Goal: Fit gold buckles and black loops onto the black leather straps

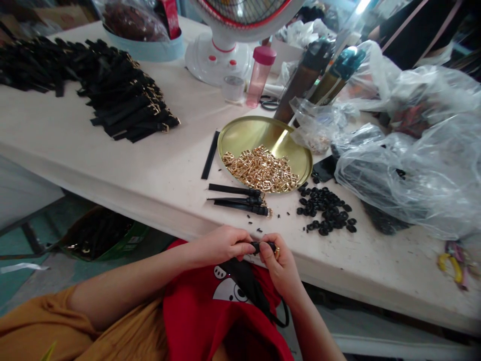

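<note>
At the table's front edge, my left hand [233, 244] pinches a black strap [256, 246]. My right hand [281, 260] grips the same strap at its gold buckle [277, 252]. Both hands are closed and close together; the fingers hide most of the strap. Just beyond them lie several short black straps with buckles [240, 204]. A golden round tray [259, 125] behind these holds a heap of small gold buckles [261, 170]. To its right is a scattered pile of small black loops [328, 208]. One flat black strip [210, 156] rests left of the tray.
A large pile of buckled black straps [128, 100] covers the table's back left. Behind the tray stand a white fan [220, 55], a pink bottle [259, 77] and dark bottles [304, 75]. Clear plastic bags [417, 165] crowd the right, near yellow-handled pliers [453, 265].
</note>
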Tool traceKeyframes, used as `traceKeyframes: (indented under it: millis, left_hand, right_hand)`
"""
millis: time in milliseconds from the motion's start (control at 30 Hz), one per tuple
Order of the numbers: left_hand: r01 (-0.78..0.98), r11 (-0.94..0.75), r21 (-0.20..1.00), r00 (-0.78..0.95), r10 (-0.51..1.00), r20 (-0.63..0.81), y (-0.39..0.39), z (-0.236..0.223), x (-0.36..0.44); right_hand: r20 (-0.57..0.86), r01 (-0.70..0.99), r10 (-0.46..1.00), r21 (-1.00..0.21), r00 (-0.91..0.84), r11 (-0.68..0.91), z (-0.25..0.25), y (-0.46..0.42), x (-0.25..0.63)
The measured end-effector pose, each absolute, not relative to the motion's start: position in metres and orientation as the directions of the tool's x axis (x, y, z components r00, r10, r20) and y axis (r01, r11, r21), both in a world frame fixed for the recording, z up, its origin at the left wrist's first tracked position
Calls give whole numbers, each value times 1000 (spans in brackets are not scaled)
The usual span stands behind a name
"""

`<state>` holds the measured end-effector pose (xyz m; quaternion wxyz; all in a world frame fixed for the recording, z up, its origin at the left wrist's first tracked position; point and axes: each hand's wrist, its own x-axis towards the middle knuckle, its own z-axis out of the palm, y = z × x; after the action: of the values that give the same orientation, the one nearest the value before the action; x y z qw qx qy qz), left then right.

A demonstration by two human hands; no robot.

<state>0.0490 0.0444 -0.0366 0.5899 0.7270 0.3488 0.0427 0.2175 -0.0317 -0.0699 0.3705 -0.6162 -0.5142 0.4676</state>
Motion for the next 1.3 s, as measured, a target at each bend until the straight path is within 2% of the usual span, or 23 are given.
traceKeyframes:
  millis: [100,267,400,467,600,667,767,933,1133,1300]
  left_hand:
    - [491,-17,871,743,530,-408,43,-37,49]
    - [490,91,867,755,454,-474,36,-39,47]
    - [553,-76,830,730,523,-439,29,-37,51]
    - [572,-90,815,709,553,-437,28,-36,52]
    - [493,196,848,721,452,-524,33,-39,49]
    - [457,264,849,732,431,-528,36,-40,48]
    - [458,207,864,731,465,-499,39,-38,46]
    - [495,71,866,712,539,-451,36,-36,47]
    - [503,98,859,719,504,-479,30,-40,51]
    - [533,12,846,722,515,-462,35,-34,52]
  right_hand:
    - [-166,365,986,-917,10,-158,-69,-34,216]
    - [-148,490,976,-870,-157,-53,-62,-34,220]
    - [-167,594,967,-804,-191,-21,-55,-30,223]
    - [-162,616,968,-788,-193,-9,-54,-30,223]
    - [-136,548,979,-836,-151,-32,-59,-32,220]
    - [-111,515,992,-855,-66,-61,-63,-34,217]
    - [-87,515,996,-854,14,-81,-67,-35,215]
    - [-84,530,996,-846,-37,-52,-65,-35,217]
    - [-107,532,985,-847,-135,-19,-63,-38,221]
    - [-139,405,990,-904,29,-139,-72,-38,214]
